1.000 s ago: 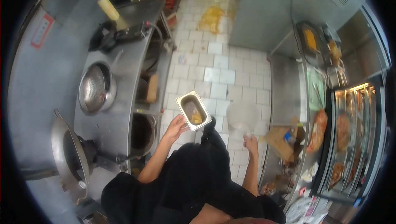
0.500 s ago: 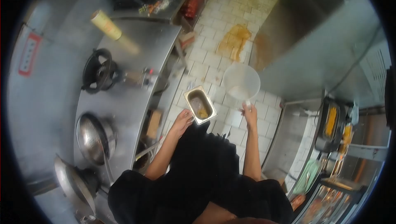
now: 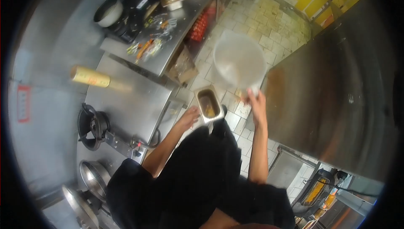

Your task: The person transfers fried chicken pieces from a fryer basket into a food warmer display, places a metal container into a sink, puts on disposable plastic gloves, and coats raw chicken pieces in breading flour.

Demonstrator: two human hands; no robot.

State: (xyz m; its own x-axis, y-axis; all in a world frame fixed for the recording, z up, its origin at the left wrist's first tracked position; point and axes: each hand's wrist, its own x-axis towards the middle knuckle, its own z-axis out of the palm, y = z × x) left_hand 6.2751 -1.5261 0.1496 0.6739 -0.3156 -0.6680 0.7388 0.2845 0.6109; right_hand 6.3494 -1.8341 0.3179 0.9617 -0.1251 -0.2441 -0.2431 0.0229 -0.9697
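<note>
My left hand (image 3: 188, 118) is at the near left edge of a small rectangular metal food pan (image 3: 196, 95) and grips it. In its bottom lies something brownish-yellow that I cannot make out. My right hand (image 3: 257, 101) is closed on the handle of a large translucent plastic jug (image 3: 240, 56), held out ahead of me over the floor. The jug is a little blurred, and its contents are hard to tell. Pan and jug are apart, with the pan lower and to the left.
On the left, a steel counter (image 3: 139, 98) carries a gas burner (image 3: 93, 127), a wrap roll (image 3: 90, 76) and a perforated metal bowl (image 3: 93, 177). Beyond it stands a cluttered worktop with a white pot (image 3: 110, 13). A large steel cabinet (image 3: 320, 98) borders the tiled floor (image 3: 269, 42) on the right.
My view has moved forward along the aisle, bringing the far worktop nearer. The jug has moved up and slightly left in view. Both hands keep what they hold.
</note>
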